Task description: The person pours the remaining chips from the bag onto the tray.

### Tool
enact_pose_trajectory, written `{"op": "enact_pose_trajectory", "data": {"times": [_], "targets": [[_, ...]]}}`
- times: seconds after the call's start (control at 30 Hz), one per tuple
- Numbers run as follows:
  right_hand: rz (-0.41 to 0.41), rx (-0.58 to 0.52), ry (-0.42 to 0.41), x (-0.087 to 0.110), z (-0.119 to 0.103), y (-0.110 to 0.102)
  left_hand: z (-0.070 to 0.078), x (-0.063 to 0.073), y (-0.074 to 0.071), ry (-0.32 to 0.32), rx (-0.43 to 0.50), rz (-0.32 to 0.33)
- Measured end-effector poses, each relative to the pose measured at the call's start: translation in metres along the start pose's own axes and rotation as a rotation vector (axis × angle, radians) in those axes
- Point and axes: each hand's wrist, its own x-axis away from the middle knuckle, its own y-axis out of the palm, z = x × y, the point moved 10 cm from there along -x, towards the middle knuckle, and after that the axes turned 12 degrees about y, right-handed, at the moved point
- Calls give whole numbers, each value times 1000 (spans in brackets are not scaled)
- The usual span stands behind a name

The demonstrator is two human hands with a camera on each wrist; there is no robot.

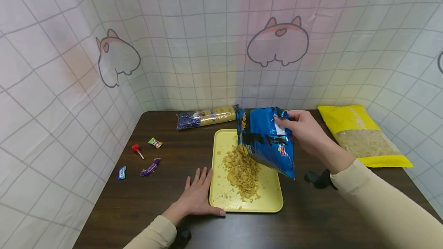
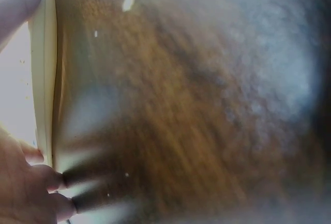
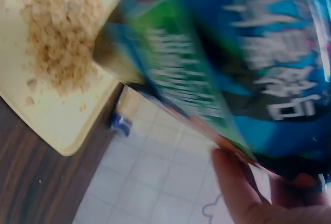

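Note:
A blue chip bag [image 1: 264,137] hangs tilted over the yellow tray [image 1: 271,197], its lower left end just above a heap of crushed chips [image 1: 243,176]. My right hand [image 1: 308,131] pinches the bag by its upper right corner, thumb in front. In the right wrist view, fingers [image 3: 238,185] grip the edge of the same bag [image 3: 207,69]. Beside the tray's near left corner, my left hand [image 1: 197,199] rests with fingers spread along the left rim and thumb along the front. The left wrist view shows mostly blurred tabletop and a few fingertips.
Behind the tray lies a long noodle-like packet [image 1: 207,117]. A yellow bag with a clear window [image 1: 363,137] is at the back right. Leftward are a red lollipop [image 1: 136,149], a purple-wrapped candy [image 1: 150,167], a green-wrapped candy [image 1: 155,143] and a blue one [image 1: 122,173].

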Motion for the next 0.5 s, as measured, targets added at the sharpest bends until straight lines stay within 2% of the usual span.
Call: {"op": "enact_pose_trajectory", "data": {"times": [0.17, 0.5], "targets": [[52, 14, 4, -8, -2, -7, 1, 0, 0, 0, -7, 3], [62, 30, 1, -21, -7, -7, 2, 1, -1, 1, 1, 6]]}}
